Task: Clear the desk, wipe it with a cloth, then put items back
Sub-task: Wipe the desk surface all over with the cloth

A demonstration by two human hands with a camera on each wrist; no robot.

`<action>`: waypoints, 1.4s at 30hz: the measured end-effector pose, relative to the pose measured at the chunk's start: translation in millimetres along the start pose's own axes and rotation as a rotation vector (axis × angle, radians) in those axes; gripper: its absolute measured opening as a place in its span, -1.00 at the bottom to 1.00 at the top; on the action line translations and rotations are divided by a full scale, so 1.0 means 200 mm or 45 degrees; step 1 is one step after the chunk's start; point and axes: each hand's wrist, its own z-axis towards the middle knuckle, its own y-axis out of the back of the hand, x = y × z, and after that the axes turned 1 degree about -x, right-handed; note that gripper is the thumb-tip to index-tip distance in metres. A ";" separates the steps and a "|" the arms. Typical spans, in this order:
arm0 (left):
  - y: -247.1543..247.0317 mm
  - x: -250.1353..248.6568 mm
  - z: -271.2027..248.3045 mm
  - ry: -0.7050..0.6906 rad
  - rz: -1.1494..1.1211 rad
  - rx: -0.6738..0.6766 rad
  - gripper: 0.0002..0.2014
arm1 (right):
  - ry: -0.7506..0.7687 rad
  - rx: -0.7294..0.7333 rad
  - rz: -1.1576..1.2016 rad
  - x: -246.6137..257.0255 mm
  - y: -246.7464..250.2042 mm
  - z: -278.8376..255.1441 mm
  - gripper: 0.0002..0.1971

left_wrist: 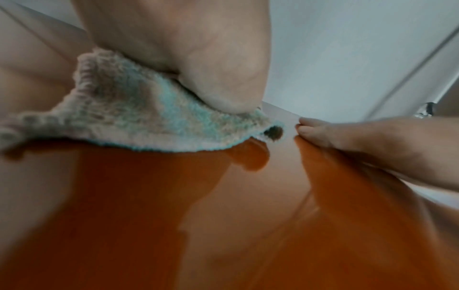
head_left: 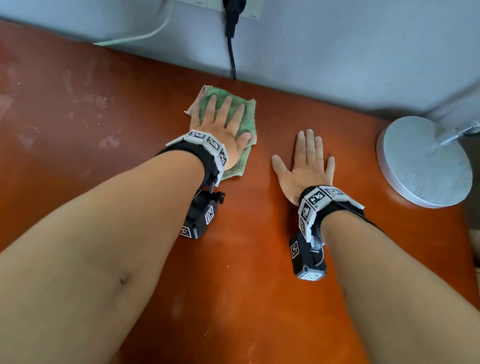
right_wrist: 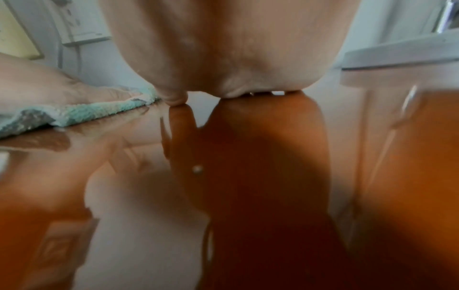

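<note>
A green cloth [head_left: 247, 114] with a pale hem lies flat on the orange-brown desk [head_left: 244, 241], near the back wall. My left hand [head_left: 224, 126] presses on it with straight, spread fingers, the thumb on the cloth's right edge. In the left wrist view the cloth [left_wrist: 139, 121] bulges under the palm of my left hand [left_wrist: 198, 58]. My right hand [head_left: 309, 162] lies flat on bare desk to the right of the cloth, fingers straight, holding nothing. The right wrist view shows my right hand's palm [right_wrist: 236, 49] on the glossy top and the cloth [right_wrist: 82, 111] at left.
A round silver lamp base [head_left: 424, 162] stands at the desk's back right corner, its arm rising along the wall. A black plug [head_left: 234, 0] and cable hang from a wall socket behind the cloth, beside a white cable [head_left: 147, 32]. Pale smears mark the desk's left part [head_left: 33, 106].
</note>
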 end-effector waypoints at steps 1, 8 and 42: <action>0.01 0.02 0.03 0.007 -0.010 -0.010 -0.38 | -0.011 0.028 -0.017 0.00 0.00 0.01 -0.23; 0.09 0.10 0.23 0.104 -0.029 -0.051 -0.39 | -0.036 0.126 -0.017 0.00 0.01 0.03 -0.20; -0.22 -0.35 -0.91 -0.177 0.001 0.127 -0.39 | -0.038 0.171 -0.153 -0.36 -0.02 -0.63 -0.21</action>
